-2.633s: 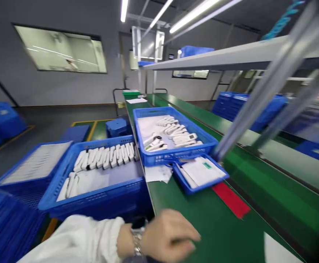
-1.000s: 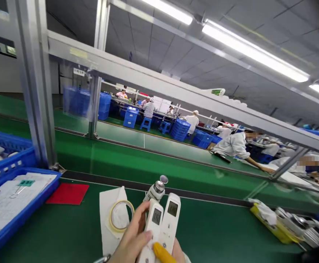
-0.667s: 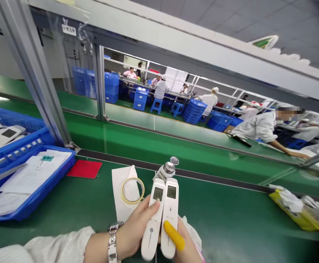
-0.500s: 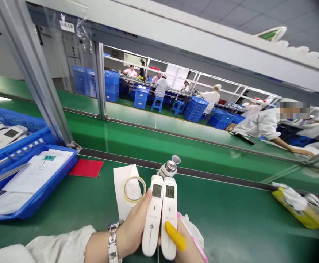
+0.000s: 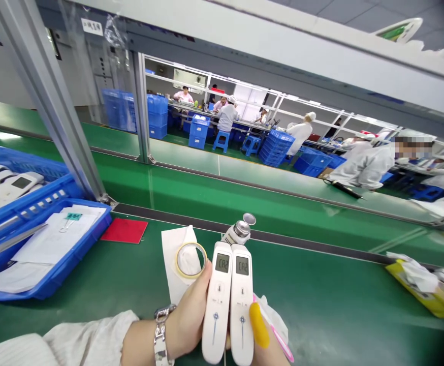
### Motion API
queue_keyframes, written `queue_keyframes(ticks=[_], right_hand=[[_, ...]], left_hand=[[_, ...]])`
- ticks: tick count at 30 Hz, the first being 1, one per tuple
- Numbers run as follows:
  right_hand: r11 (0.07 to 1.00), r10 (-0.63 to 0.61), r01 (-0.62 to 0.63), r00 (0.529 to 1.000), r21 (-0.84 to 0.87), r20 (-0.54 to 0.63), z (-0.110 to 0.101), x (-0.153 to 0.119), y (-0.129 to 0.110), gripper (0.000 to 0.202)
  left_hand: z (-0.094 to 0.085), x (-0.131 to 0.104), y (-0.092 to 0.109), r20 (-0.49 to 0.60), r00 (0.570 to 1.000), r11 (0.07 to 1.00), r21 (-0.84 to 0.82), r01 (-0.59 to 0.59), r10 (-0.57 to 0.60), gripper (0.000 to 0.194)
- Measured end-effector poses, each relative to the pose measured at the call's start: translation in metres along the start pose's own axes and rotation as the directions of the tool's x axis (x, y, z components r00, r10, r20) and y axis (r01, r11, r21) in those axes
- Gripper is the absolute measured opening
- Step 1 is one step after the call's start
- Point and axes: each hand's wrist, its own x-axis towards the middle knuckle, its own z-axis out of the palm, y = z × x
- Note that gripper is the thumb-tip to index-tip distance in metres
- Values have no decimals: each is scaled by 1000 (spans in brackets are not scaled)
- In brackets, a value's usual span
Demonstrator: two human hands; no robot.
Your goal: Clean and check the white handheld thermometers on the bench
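Note:
Two white infrared thermometers stand side by side in front of me, screens toward me and lit with characters. My left hand (image 5: 189, 317) is wrapped round the left thermometer (image 5: 217, 300). My right hand (image 5: 266, 341), with a yellow finger cot (image 5: 259, 325) on its thumb, grips the right thermometer (image 5: 242, 305) from its right side. A pink stick-like thing (image 5: 282, 343) and a white cloth or tissue (image 5: 274, 317) show beside my right hand; whether it holds them I cannot tell. Just behind the thermometers is a metal-topped bottle (image 5: 237, 231) with its lid raised.
A tape roll (image 5: 180, 268) lies on white paper (image 5: 170, 249). Left are a red card (image 5: 125, 231), a blue tray (image 5: 73, 249) of papers and a blue basket (image 5: 60, 190) of thermometers. A yellow box (image 5: 416, 292) stands right. A metal post (image 5: 50, 101) rises left; co-workers sit beyond.
My right thumb has moved from the right thermometer's front to its right edge. Both thermometers sit slightly lower and further right in view. A co-worker's outstretched arm has drawn back.

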Motion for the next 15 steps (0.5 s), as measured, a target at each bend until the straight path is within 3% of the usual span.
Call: queue_keyframes(ticks=[4, 9, 15], right_hand=[[999, 31, -30, 999, 33, -21, 0, 0, -1, 46], [998, -13, 14, 1000, 55, -21, 4, 2, 0, 45], [995, -96, 95, 994, 28, 50, 0, 6, 5, 42]], left_hand=[[-1, 0, -1, 35, 999, 999, 31, -29, 28, 68], [-2, 2, 1, 57, 998, 1000, -7, -5, 5, 71], [-7, 4, -1, 105, 993, 997, -65, -50, 56, 67]])
